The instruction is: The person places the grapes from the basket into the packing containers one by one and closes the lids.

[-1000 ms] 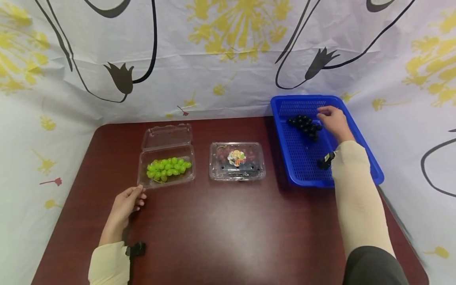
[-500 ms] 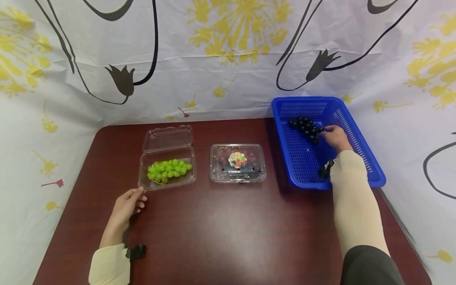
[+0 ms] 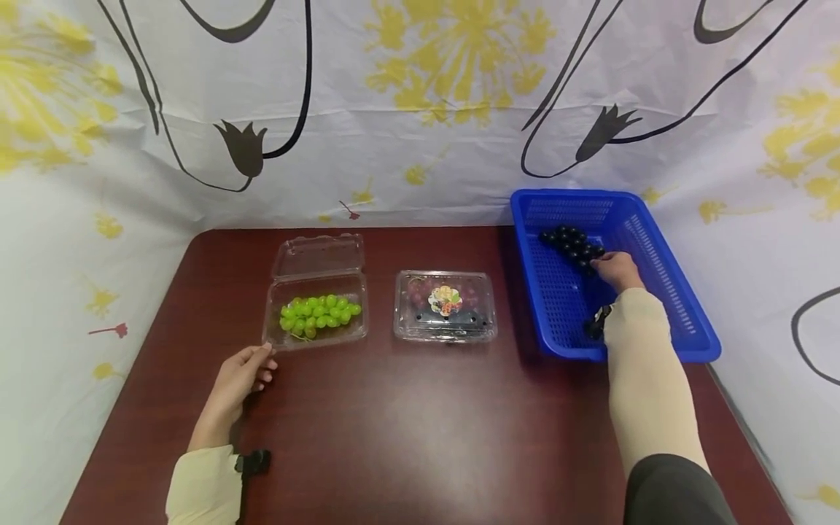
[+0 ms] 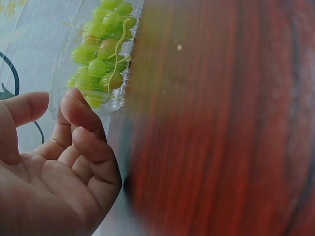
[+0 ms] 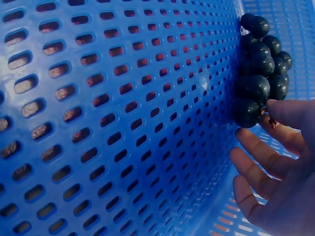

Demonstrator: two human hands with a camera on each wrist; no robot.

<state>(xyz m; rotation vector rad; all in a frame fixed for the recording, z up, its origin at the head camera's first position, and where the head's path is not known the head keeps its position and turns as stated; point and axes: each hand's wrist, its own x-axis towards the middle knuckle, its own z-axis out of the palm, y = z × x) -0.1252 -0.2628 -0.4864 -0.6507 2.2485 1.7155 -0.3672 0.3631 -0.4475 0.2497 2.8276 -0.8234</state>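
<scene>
A bunch of dark purple grapes [image 3: 569,244] lying in the far end of a blue perforated plastic basket [image 3: 682,313] is pinched at its near end by the right hand [image 3: 615,268], while the left hand [image 3: 241,372], fingers loosely curled and holding nothing, is rested by an open clear plastic clamshell of green grapes [image 3: 317,312], as if to steady it

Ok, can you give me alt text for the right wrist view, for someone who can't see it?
The right hand touches the stem end of a bunch of dark grapes lying inside a blue slotted basket. The fingers are loosely curled beside the bunch; whether they pinch the stem cannot be told.
</scene>
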